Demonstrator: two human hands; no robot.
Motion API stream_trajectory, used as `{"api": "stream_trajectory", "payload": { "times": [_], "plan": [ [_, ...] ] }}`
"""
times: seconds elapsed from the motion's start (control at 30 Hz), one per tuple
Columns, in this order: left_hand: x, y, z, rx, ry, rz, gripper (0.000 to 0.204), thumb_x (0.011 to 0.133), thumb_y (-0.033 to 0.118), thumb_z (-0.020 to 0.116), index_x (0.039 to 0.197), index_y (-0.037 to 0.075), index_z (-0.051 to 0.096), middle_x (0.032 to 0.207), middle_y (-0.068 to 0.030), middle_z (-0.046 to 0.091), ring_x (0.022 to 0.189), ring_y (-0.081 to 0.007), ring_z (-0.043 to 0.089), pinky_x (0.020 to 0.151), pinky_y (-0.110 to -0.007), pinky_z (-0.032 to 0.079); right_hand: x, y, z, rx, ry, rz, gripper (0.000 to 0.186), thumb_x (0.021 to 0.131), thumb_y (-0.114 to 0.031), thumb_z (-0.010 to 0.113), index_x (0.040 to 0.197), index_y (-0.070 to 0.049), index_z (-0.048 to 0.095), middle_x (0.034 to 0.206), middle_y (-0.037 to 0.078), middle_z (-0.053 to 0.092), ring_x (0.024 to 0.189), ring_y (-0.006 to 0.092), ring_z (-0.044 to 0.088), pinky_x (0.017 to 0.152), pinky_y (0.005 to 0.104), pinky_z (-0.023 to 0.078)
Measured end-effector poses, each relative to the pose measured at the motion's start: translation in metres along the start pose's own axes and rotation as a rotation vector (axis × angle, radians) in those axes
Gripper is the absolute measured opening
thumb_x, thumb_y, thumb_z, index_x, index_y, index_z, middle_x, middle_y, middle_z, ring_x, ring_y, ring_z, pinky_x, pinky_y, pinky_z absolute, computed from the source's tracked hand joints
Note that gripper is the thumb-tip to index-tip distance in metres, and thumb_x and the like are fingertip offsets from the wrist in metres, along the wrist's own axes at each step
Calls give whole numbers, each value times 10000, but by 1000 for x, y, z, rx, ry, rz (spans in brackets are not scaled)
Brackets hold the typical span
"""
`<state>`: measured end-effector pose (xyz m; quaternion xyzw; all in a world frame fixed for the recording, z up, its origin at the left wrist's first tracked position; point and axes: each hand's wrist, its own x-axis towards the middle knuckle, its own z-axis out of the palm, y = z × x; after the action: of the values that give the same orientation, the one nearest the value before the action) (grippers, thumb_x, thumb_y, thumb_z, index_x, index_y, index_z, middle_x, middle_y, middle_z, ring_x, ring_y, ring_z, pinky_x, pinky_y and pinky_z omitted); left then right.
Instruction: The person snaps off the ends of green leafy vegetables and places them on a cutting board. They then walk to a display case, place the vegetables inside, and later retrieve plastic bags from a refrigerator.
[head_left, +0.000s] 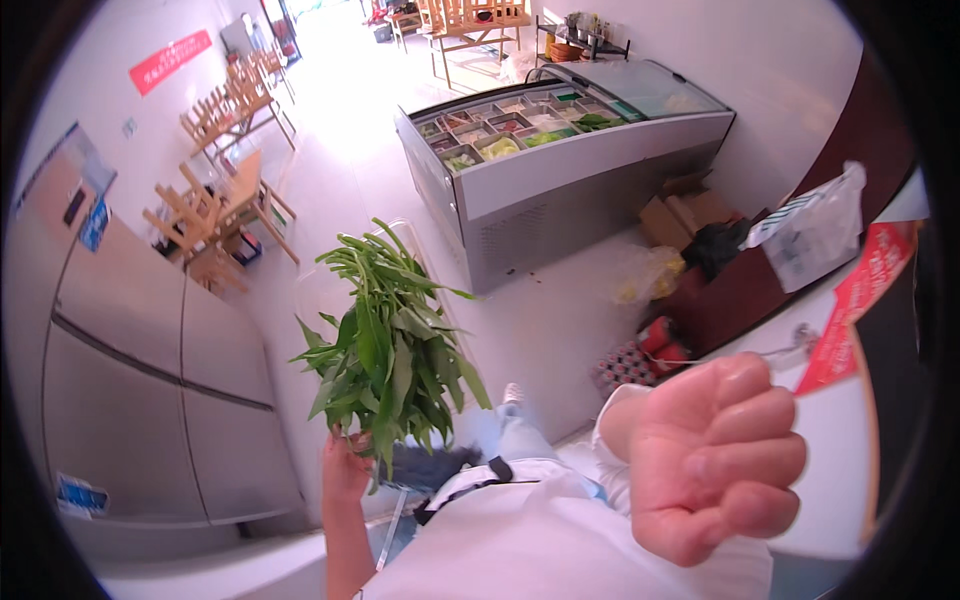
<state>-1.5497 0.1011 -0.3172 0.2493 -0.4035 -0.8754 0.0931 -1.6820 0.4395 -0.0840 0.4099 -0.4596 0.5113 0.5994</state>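
The long-stemmed leafy greens (385, 340) lie heaped on a clear tray (407, 236), left of the middle and in front of the body, stems pointing to the far side and leaf tips spilling over the near and right edges. The left hand (347, 462) seems to grasp the tray's near end, though leaves hide part of the fingers. The right hand (718, 458) is raised at the near right, clenched, with nothing seen in it. As far as can be judged, gathering the greens into one load is done; setting them down is not, and they look neither chopped nor sorted. Farther off to the right, a chilled display case (590, 185) already holds food in metal pans; steel cabinets (120, 340) stand at the left, wooden chairs (190, 205) beyond them.
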Motion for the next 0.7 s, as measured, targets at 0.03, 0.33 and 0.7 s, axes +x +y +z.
{"api": "stream_trajectory", "payload": {
  "times": [0.03,0.33,0.7],
  "plan": [
    [7,1,-13,2,10,45,331,903,189,510,1222,140,438,944,-55,619,824,-194,629,595,-295,534,-15,-5,-2,-52,13,-15,144,856,-257,419,837,-140,500,647,-46,373,585,87,312,538,269,240],
    [144,-23,-97,128,-106,210,409,905,356,520,1195,76,451,1060,-146,584,889,-254,605,726,-361,505,-155,-26,-12,-84,-261,-269,278,930,-257,429,1207,-245,431,757,-23,483,635,73,394,554,251,311],
    [392,-4,-48,157,-335,43,334,909,167,444,1242,142,435,956,-56,593,809,-202,617,559,-305,526,-200,20,66,-379,-707,-261,191,897,-194,507,1080,-144,490,717,9,492,593,91,397,544,260,332]
  ]
}}
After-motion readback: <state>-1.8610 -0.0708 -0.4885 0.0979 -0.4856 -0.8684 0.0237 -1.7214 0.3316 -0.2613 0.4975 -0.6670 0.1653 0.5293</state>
